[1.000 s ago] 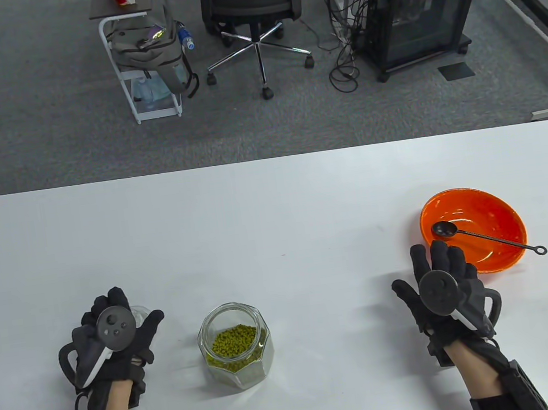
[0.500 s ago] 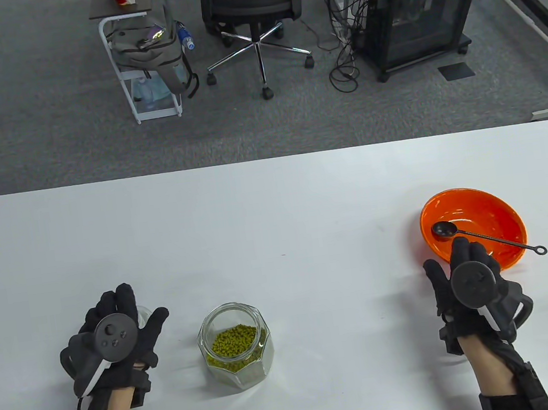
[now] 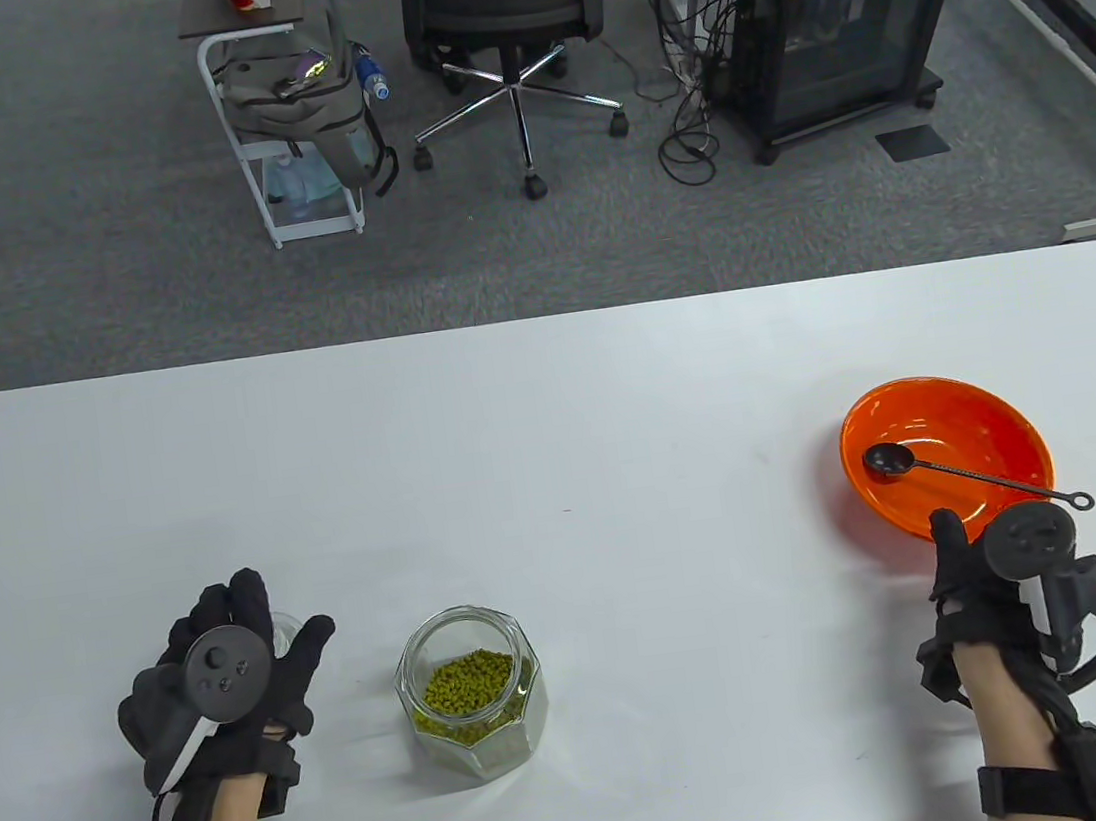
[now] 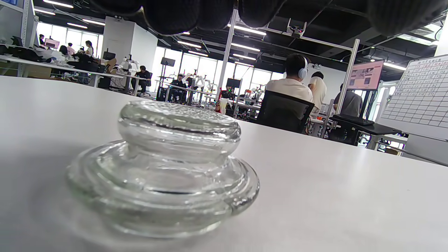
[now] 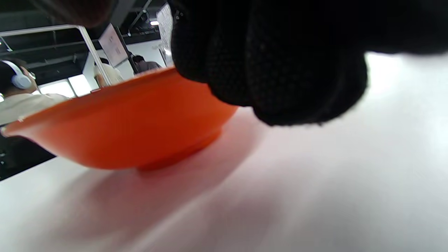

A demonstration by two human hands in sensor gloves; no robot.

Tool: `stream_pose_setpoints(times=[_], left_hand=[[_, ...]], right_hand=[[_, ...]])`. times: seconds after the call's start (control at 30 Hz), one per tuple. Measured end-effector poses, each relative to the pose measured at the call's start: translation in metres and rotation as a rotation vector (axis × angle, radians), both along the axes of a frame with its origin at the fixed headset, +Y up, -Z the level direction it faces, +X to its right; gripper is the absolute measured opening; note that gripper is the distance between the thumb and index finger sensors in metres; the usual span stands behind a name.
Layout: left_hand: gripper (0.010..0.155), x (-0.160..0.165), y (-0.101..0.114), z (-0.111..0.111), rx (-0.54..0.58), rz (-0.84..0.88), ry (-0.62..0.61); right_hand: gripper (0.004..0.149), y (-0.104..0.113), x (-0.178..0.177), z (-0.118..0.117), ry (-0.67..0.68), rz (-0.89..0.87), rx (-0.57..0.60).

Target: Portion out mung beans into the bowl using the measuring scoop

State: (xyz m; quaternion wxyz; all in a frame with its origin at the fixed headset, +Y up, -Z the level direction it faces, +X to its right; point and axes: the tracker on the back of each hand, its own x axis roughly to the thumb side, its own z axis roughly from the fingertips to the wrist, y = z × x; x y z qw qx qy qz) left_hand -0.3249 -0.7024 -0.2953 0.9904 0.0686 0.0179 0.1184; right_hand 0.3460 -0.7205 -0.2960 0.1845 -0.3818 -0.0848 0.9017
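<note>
On the white tabletop (image 3: 548,410): a glass jar, a glass lid, an orange bowl with a scoop in it, and two gloved hands at the near edge.
Jar (image 3: 472,695): clear faceted glass, upright, mouth uncovered, standing left of centre between the two hands and apart from both.
Mung beans (image 3: 463,686): small green grains filling the lower part of the jar; the surface of the heap shows through the mouth.
Lid (image 4: 164,168): thick clear glass with a round knob on a wider flange, lying knob-up on the tabletop just under the left hand; the table view shows only a sliver of it past the fingers.
Bowl (image 3: 998,417): shallow, bright orange, glossy, on a small foot, at the right side of the tabletop; no beans are visible inside.
Measuring scoop (image 3: 960,472): dark, small round cup on a long thin handle ending in a ring; the cup rests inside the bowl, the handle crosses the near right rim and the ring sticks out beyond it.
Left hand (image 3: 228,664): fingers spread and relaxed above the lid, not gripping it.
Right hand (image 3: 993,574): at the near rim of the bowl, just beside the scoop's ring end; the tracker hides the fingers, so I cannot tell whether they are curled or touch anything.
</note>
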Motion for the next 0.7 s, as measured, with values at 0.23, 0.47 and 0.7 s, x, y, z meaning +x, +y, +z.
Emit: stream_pose_setpoints(times=[0.23,0.47,0.7], left_hand=[[0.09,-0.002,-0.002,-0.004,-0.02,-0.001,0.002],[0.09,-0.002,-0.003,-0.004,-0.024,0.0,-0.001],[0.09,0.0,-0.004,-0.004,-0.026,-0.007,-0.006]], right_hand=[[0.071,-0.008,0.01,-0.006,-0.068,-0.054,-0.031],[0.071,-0.02,0.02,-0.013,-0.127,-0.125,-0.052],[0.062,-0.025,0.03,-0.011,-0.156,-0.224,-0.001]])
